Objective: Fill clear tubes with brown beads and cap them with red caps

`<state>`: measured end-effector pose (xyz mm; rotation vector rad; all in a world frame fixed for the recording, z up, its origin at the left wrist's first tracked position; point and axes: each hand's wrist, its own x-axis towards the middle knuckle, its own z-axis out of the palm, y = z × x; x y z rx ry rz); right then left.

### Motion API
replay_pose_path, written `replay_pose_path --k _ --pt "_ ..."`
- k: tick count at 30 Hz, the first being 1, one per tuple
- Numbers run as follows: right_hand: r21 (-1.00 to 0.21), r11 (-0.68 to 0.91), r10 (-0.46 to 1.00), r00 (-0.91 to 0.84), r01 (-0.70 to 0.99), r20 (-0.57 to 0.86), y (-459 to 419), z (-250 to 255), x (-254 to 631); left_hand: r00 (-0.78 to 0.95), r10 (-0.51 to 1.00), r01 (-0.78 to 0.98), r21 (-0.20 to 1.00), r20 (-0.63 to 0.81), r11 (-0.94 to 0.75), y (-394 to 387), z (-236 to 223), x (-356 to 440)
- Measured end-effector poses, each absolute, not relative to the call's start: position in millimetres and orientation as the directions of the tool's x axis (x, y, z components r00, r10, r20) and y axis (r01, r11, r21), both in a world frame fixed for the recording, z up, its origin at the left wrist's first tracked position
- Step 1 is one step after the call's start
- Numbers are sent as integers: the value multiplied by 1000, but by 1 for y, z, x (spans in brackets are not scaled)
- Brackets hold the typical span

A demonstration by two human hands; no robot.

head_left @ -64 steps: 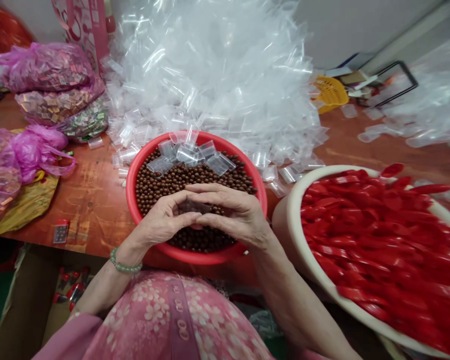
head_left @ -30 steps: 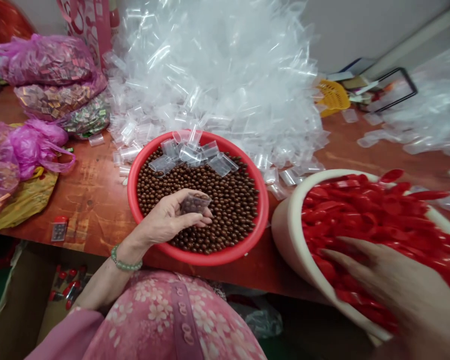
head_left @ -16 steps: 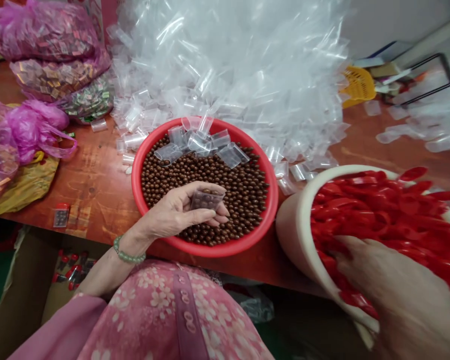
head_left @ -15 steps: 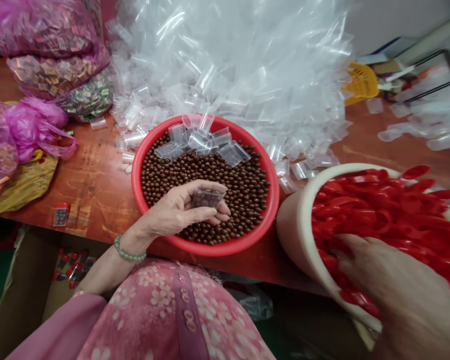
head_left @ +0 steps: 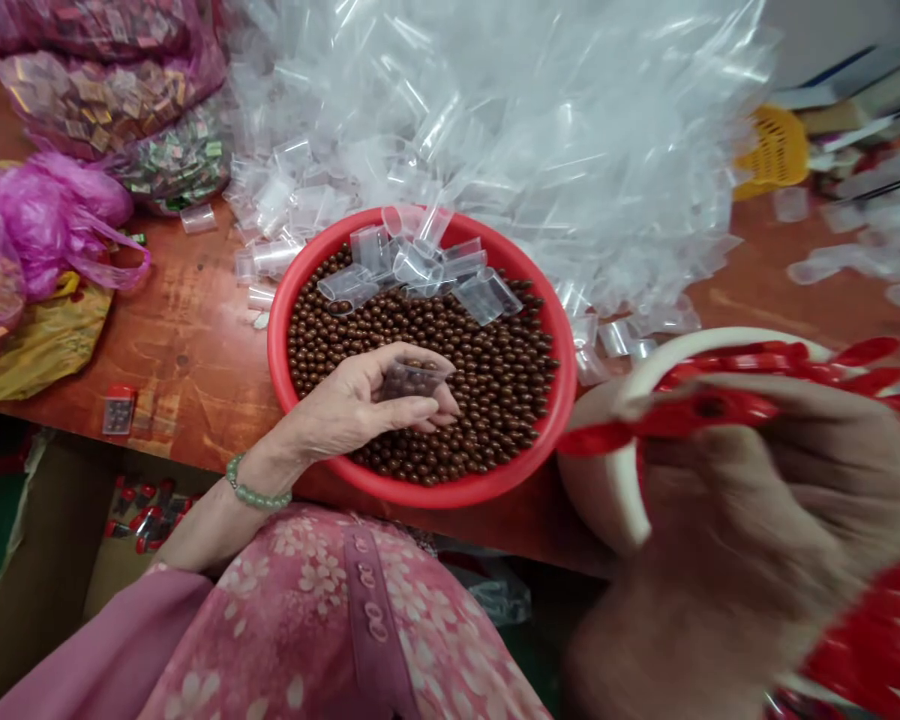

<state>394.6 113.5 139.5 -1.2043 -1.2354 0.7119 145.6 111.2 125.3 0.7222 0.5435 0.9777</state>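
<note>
My left hand (head_left: 360, 405) hovers over a red bowl (head_left: 562, 385) of small brown balls (head_left: 487, 375) and pinches a small clear container (head_left: 414, 380) with brown balls inside. My right hand (head_left: 765, 480), blurred and close to the camera, is lifted in front of a white basin (head_left: 622, 480) of red plastic pieces and grips one long red piece (head_left: 675, 420). Several empty clear containers (head_left: 420, 265) lie on the balls at the bowl's far side.
A tall heap of clear containers (head_left: 510, 120) rises behind the bowl on the wooden table (head_left: 187, 350). Pink bags (head_left: 52, 215) of wrapped items lie at the left, a yellow basket (head_left: 776, 150) at the back right. Below the table edge stands a cardboard box (head_left: 45, 570).
My right hand went from the bowl to the white basin, dug into the red pieces and has come up holding one. My left hand stays over the bowl with the filled container.
</note>
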Motion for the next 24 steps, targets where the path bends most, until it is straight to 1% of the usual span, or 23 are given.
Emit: replay_pose_path --k 2,3,4,6,9,14,16,19,21,24 --pt "-951 308 943 129 4 306 122 143 359 457 883 -525 768 -109 367 110 125 145" --pt "-952 299 954 54 -70 295 126 145 345 446 887 -518 773 -119 365 109 125 145" --pt "-953 274 960 -22 -131 279 129 146 335 420 899 -519 778 -128 354 109 125 145" --pt "-953 221 963 -105 -208 247 135 146 321 345 927 -524 790 -144 318 109 125 145" --pt "-948 190 967 -117 -256 226 136 141 312 265 948 -496 818 -177 292 110 124 145" --pt "-936 183 976 -60 -300 210 132 127 304 194 957 -465 839 -214 282 110 121 147" --pt "-938 215 969 -63 -272 240 131 124 306 160 963 -493 828 -216 267 111 119 147" --pt "-959 249 953 -143 -135 268 130 125 319 128 965 -508 821 -228 261 110 117 147" --pt "-956 295 929 -235 4 286 131 129 328 141 962 -491 827 -236 275 110 118 147" --pt "-893 405 858 -420 196 297 134 140 337 154 957 -459 840 -246 290 109 122 146"
